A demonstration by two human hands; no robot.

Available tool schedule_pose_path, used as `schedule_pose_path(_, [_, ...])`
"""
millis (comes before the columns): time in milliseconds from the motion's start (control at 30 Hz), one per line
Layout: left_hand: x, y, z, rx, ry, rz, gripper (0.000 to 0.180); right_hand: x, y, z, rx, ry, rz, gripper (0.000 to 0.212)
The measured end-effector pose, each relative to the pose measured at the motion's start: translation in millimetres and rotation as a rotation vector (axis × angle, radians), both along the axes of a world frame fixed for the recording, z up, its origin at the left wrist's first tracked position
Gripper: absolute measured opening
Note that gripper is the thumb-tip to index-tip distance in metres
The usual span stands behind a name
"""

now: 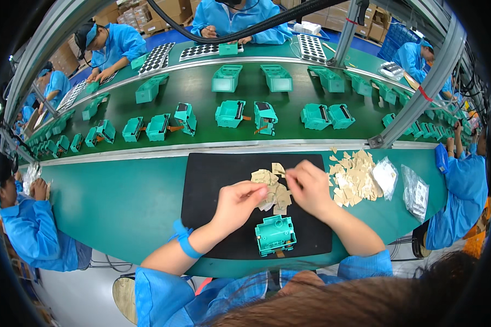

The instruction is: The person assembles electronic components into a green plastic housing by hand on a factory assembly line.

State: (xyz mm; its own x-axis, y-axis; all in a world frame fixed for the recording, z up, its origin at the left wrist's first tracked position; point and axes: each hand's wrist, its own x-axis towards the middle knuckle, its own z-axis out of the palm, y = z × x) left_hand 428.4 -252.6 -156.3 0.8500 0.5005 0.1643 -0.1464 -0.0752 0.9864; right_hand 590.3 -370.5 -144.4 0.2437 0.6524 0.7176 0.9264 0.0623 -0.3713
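Note:
My left hand (239, 203) hovers at the left side of a pile of tan paper pieces (264, 177), its thumb and forefinger pinched together. Anything between those fingertips is too small to make out. My right hand (310, 188) is over the right side of the pile, fingers closed and slightly blurred. Its fingertips come close to a tan paper piece (278, 169) at the pile's far edge; whether they grip it is unclear. Nearer to me, a green plastic housing (275, 235) lies open side up on the black mat (213, 174), touched by neither hand.
More tan paper scraps (357, 177) lie heaped right of the mat, beside clear plastic bags (414, 191). Beyond a metal rail, a green conveyor belt (196, 133) carries several green housings (230, 113). A metal post (425, 82) rises at right. Co-workers in blue sit around.

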Motion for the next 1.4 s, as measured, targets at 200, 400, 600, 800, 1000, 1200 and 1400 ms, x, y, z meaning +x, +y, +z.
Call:
schedule_pose_path(200, [22,-28,13,-0.176,-0.165,-0.138,0.021,-32,-25,21,0.179,-0.152,0.01,0.019])
schedule_pose_path(400, [26,-29,7,-0.228,0.0,-0.211,0.019,-22,-35,19,0.104,0.312,0.071,0.022])
schedule_pose_path(600, [33,-35,7,-0.063,0.102,-0.089,0.019,-8,-37,-6,-0.014,0.619,0.271,0.013])
schedule_pose_path(800, [34,-30,-2,-0.132,0.062,-0.053,0.011,-10,-41,1,0.18,-0.265,0.006,0.016])
schedule_pose_path(1000, [33,-35,4,0.3,0.014,0.009,0.01,-14,-38,-6,0.119,-0.379,-0.01,0.021])
schedule_pose_path(1200, [39,-42,5,0.699,-0.106,0.075,0.012,-15,-46,-5,0.026,-0.458,-0.078,0.017])
schedule_pose_path(1400, [43,-42,6,0.41,-0.093,-0.017,0.012,18,-66,1,-0.039,0.622,0.021,0.006])
